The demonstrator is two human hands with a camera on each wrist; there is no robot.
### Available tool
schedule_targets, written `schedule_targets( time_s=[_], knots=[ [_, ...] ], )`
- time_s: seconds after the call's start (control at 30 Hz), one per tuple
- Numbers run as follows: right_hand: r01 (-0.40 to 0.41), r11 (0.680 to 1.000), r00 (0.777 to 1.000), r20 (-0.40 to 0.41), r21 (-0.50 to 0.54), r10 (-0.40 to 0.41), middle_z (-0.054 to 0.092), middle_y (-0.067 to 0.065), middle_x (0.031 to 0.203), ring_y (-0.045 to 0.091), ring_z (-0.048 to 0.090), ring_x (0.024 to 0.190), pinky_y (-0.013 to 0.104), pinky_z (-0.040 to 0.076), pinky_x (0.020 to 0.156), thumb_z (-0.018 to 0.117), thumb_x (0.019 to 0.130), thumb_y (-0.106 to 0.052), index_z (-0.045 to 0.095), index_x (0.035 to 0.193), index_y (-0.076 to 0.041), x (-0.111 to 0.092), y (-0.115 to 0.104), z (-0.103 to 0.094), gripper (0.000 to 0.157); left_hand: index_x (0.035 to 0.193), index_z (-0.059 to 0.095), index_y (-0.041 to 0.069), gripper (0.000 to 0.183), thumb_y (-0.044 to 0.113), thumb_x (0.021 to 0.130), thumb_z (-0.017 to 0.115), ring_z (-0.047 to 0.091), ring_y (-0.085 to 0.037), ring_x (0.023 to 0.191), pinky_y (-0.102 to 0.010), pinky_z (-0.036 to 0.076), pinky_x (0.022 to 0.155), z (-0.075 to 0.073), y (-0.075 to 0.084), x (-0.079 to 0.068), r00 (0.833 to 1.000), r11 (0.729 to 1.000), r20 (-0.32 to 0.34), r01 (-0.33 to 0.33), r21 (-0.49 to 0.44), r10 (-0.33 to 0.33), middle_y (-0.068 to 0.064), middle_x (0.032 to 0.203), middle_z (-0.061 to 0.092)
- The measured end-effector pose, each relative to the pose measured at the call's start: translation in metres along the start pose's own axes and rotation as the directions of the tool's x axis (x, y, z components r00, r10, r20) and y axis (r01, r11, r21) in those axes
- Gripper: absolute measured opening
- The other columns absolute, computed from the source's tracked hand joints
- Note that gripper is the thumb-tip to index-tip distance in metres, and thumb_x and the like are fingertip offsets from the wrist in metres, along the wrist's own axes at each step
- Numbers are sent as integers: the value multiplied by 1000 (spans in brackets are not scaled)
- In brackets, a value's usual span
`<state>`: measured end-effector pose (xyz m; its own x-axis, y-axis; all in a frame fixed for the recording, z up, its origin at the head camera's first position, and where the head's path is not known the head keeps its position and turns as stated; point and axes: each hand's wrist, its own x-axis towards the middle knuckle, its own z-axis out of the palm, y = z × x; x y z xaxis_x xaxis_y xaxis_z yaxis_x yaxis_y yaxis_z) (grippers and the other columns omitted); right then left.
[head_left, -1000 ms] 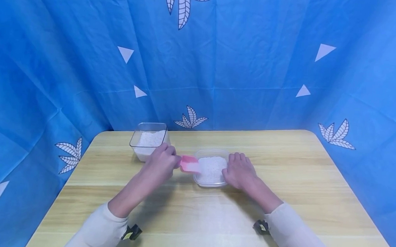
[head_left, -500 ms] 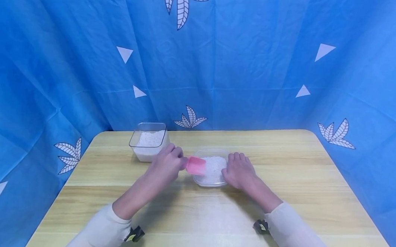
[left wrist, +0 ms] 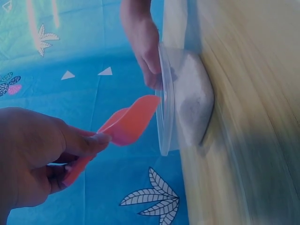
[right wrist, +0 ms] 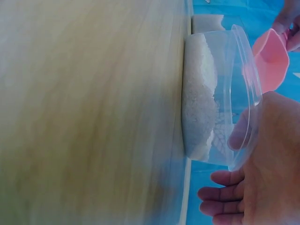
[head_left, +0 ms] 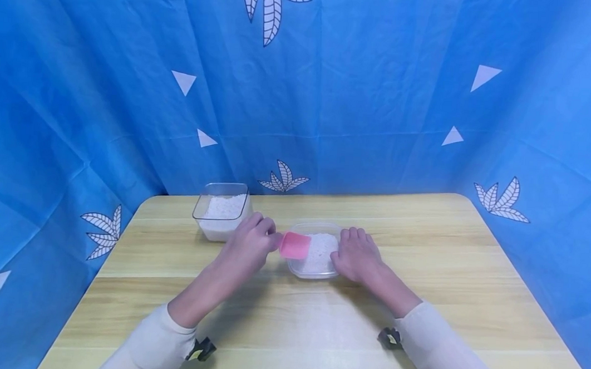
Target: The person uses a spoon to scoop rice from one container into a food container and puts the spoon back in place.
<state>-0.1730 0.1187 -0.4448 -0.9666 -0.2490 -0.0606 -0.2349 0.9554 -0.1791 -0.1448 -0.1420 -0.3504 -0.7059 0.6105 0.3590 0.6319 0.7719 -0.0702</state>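
Observation:
My left hand [head_left: 253, 243] pinches a pink scoop [head_left: 295, 246] by its handle. The scoop is tilted over the left rim of a clear plastic container [right wrist: 224, 93], and its bowl shows bare pink in the right wrist view. White grains [head_left: 321, 251] lie in the container, about halfway up its walls in that view. My right hand [head_left: 357, 256] grips the container's right rim, with the thumb inside and the fingers outside. The container stands flat on the wooden table.
A taller clear bin [head_left: 221, 217] with more white grains stands at the back left, behind my left hand. The light wooden table [head_left: 288, 329] ends at a blue patterned curtain [head_left: 380, 100].
My left hand has shifted slightly right with the scoop, now farther over the container's rim. A whitish blur at the scoop's lip earlier is gone. The right hand and container stay put.

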Motion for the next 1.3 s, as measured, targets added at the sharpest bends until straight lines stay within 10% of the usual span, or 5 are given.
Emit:
schedule_targets(
  time_s=[1.3],
  knots=[
    [-4, 1000, 1000, 14, 9, 3, 46, 12, 96, 28, 43, 93, 41, 41, 85, 42, 93, -32, 48, 114, 4, 0, -1, 2, 42, 106, 76, 6, 28, 16, 80, 81, 60, -26, 86, -36, 52, 73, -18, -52, -12, 971, 976, -109, 210, -59, -215, -13, 91, 69]
  ],
)
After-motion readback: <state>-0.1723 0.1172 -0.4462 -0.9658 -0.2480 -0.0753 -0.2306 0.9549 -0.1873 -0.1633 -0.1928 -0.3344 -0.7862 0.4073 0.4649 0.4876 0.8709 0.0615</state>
